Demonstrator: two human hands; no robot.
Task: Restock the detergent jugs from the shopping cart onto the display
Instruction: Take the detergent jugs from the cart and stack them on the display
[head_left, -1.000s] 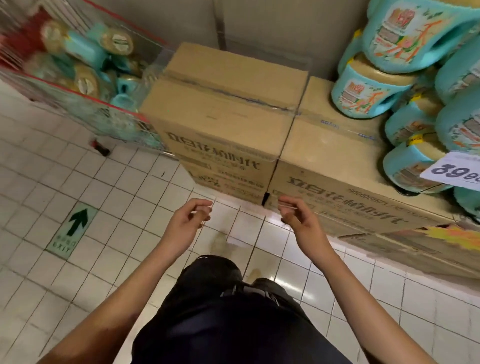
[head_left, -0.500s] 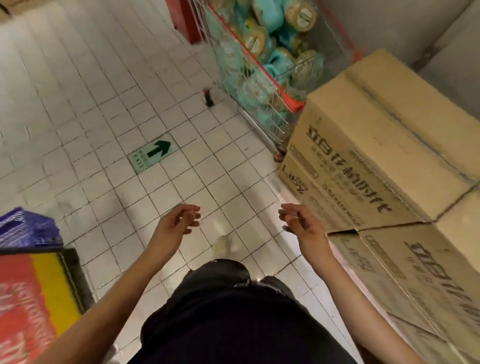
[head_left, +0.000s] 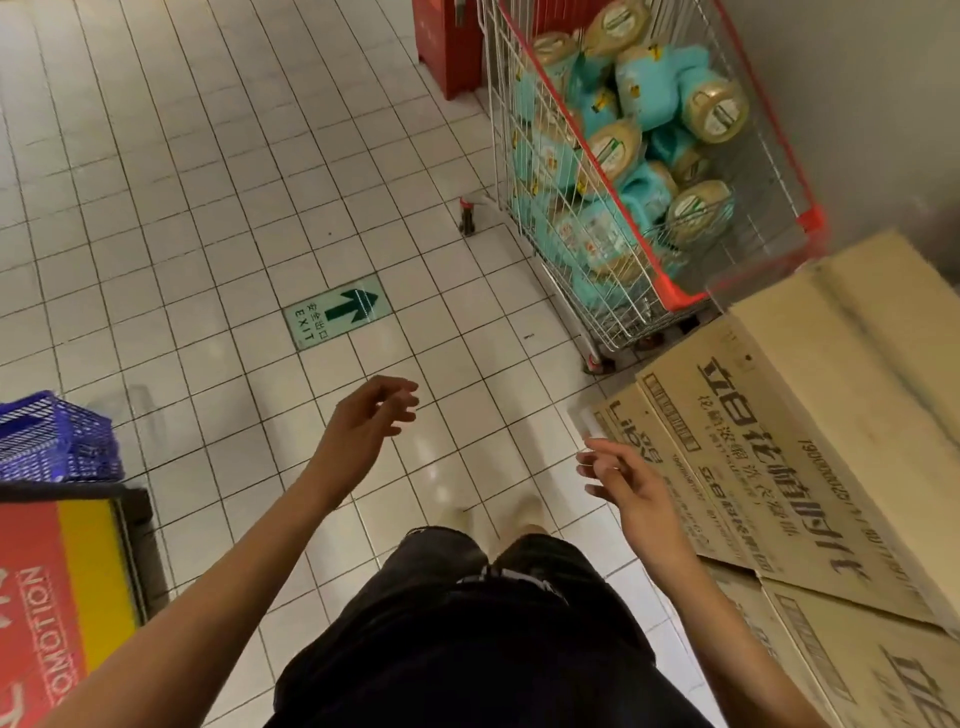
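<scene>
1. Since half a second ago the view is swinging further toward the shopping cart, which is now showing almost whole at upper right; the stocked display seen a second ago is out of view.
2. The hands are spreading wider apart than before. The left hand and the right hand are both hanging in the air with loosely curled fingers, grasping nothing.
3. The teal detergent jugs with tan caps are lying piled inside the cart, well apart from both hands.
4. Stacked cardboard cartons are standing just beside the cart's near corner, with the right hand hovering in front of them.
5. A blue plastic crate is sitting at the left edge of the white tiled floor, above a red-and-yellow sign.
6. A green floor marker is showing an arrow, "EXIT" and Chinese characters; the sign is reading "OMOTION", cut off by the frame edge; the cartons are carrying large Chinese print and what looks like "Liby".
</scene>
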